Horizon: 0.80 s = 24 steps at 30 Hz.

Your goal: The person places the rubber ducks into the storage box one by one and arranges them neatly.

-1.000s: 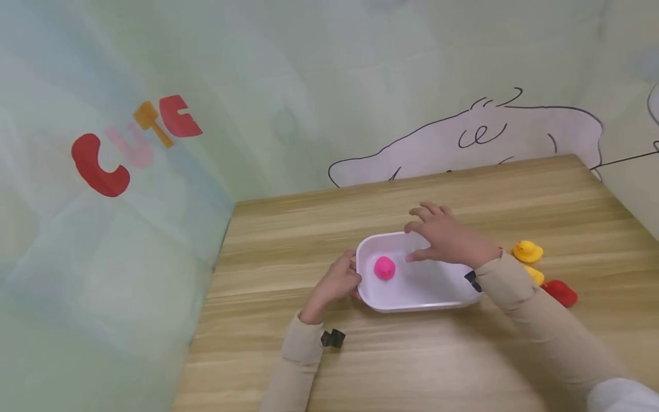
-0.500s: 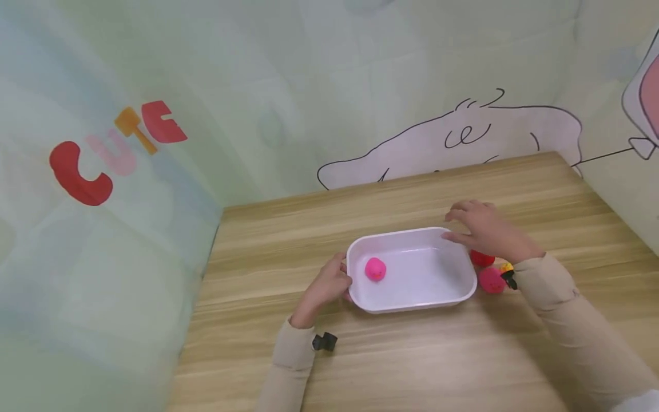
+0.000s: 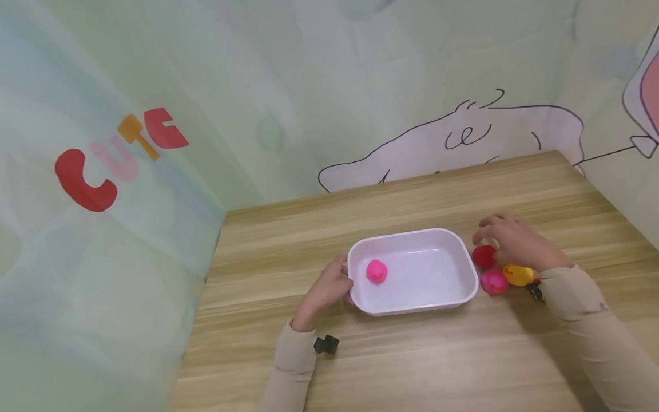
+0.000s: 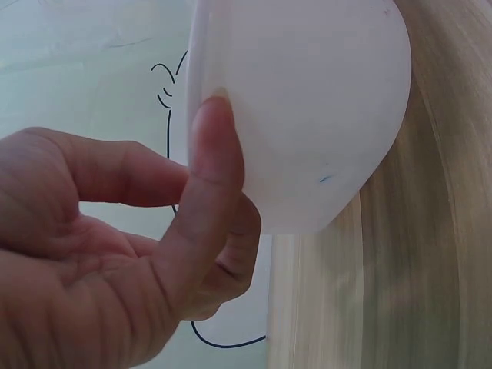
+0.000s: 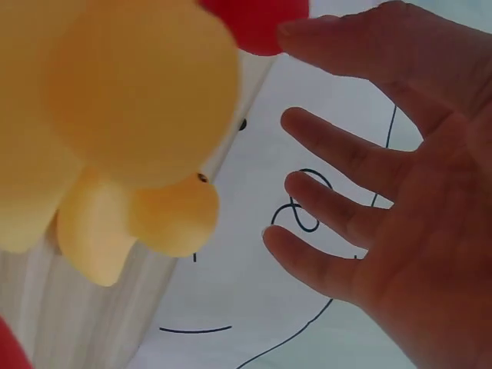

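A white plastic tub [image 3: 414,280] stands on the table with one pink rubber duck [image 3: 377,271] inside, near its left end. My left hand [image 3: 328,288] pinches the tub's left rim; in the left wrist view the thumb [image 4: 217,154] lies along the outer wall. Beyond the tub's right end, my right hand [image 3: 517,241] hovers over a red rubber duck [image 3: 484,256], fingers spread. The right wrist view has the thumb tip overlapping the edge of the red duck [image 5: 265,23], nothing gripped. Just below are another pink duck [image 3: 495,281] and a yellow duck [image 3: 517,275].
Another yellow duck [image 5: 177,215] shows behind the nearer one in the right wrist view, and a bit of red [image 5: 8,346] at the lower left corner. The wood-grain table [image 3: 401,360] meets a printed backdrop [image 3: 288,114] at its back and left edges.
My right hand has moved from above the tub out to the right, then lower over the red duck. The left hand keeps its grip on the tub's rim.
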Each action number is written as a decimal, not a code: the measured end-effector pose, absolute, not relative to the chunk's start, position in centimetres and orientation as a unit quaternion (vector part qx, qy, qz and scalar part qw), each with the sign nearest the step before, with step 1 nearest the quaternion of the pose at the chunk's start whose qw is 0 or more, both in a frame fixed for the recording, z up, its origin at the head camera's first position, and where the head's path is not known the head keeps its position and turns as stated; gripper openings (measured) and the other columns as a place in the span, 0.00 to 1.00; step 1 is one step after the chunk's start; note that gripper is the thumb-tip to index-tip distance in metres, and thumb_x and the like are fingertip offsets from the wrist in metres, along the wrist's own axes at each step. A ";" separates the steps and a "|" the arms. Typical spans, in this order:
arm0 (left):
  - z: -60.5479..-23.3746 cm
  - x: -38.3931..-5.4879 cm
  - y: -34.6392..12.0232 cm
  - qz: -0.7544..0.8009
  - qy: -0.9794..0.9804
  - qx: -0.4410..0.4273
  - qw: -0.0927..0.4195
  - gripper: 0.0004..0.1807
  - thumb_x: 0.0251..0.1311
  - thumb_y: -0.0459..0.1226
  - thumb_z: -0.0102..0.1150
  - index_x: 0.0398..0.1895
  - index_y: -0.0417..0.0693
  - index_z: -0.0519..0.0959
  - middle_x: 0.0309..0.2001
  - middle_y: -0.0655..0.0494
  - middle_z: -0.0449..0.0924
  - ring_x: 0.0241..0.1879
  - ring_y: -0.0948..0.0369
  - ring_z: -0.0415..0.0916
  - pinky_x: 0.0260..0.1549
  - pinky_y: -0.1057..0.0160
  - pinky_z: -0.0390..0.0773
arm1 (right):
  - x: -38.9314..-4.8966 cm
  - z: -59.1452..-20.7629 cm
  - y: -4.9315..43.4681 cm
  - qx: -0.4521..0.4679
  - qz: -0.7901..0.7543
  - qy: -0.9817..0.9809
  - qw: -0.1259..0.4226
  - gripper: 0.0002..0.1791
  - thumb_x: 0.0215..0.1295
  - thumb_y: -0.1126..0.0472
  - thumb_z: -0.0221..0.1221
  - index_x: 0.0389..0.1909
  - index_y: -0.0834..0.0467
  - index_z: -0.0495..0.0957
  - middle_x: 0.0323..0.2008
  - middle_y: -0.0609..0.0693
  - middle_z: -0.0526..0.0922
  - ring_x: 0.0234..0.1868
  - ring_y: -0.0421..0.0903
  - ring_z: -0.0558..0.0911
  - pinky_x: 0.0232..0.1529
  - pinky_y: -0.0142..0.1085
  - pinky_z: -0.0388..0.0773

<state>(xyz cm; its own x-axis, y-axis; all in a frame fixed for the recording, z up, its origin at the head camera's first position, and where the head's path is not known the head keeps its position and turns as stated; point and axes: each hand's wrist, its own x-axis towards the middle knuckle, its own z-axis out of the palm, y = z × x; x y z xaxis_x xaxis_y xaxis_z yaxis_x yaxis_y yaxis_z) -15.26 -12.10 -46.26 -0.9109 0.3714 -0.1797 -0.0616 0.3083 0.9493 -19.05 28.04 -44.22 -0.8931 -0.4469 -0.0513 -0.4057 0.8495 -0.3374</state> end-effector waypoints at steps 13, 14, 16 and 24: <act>-46.3 -15.5 -11.7 0.568 0.796 0.076 0.194 0.38 0.51 0.18 0.45 0.71 0.23 0.56 0.44 0.29 0.71 0.26 0.49 0.80 0.25 0.54 0.92 | -19.1 -45.3 28.7 -0.226 -0.136 0.962 0.071 0.15 0.45 0.70 0.76 0.36 0.55 0.87 0.54 0.70 0.78 0.58 0.76 0.66 0.55 0.79 0.66; -46.4 -15.5 -11.8 0.568 0.796 0.076 0.194 0.37 0.52 0.18 0.45 0.71 0.23 0.56 0.44 0.29 0.71 0.26 0.50 0.80 0.25 0.53 0.92 | -19.0 -45.1 28.7 -0.221 -0.139 0.963 0.075 0.16 0.45 0.70 0.76 0.36 0.55 0.88 0.55 0.71 0.77 0.59 0.77 0.66 0.55 0.79 0.67; -46.3 -15.5 -11.7 0.569 0.795 0.077 0.194 0.37 0.52 0.18 0.44 0.71 0.23 0.56 0.44 0.29 0.71 0.26 0.51 0.79 0.26 0.51 0.92 | -19.0 -44.9 28.7 -0.213 -0.143 0.963 0.080 0.16 0.45 0.70 0.76 0.38 0.56 0.88 0.55 0.70 0.77 0.59 0.76 0.65 0.55 0.79 0.68; -46.2 -15.2 -11.7 0.568 0.796 0.080 0.193 0.36 0.51 0.17 0.44 0.69 0.21 0.56 0.43 0.29 0.71 0.27 0.46 0.80 0.26 0.49 0.92 | -18.7 -43.1 28.4 -0.220 -0.144 0.962 0.069 0.17 0.46 0.70 0.76 0.39 0.56 0.88 0.56 0.70 0.77 0.60 0.75 0.66 0.56 0.79 0.68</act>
<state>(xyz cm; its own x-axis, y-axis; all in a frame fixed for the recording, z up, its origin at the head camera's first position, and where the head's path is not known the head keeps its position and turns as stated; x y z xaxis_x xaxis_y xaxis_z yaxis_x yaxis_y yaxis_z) -15.24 -11.72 -46.24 -0.9131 0.3462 -0.2155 -0.0916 0.3409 0.9356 -18.73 28.39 -43.10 -0.8936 -0.4437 -0.0683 -0.4042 0.8613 -0.3078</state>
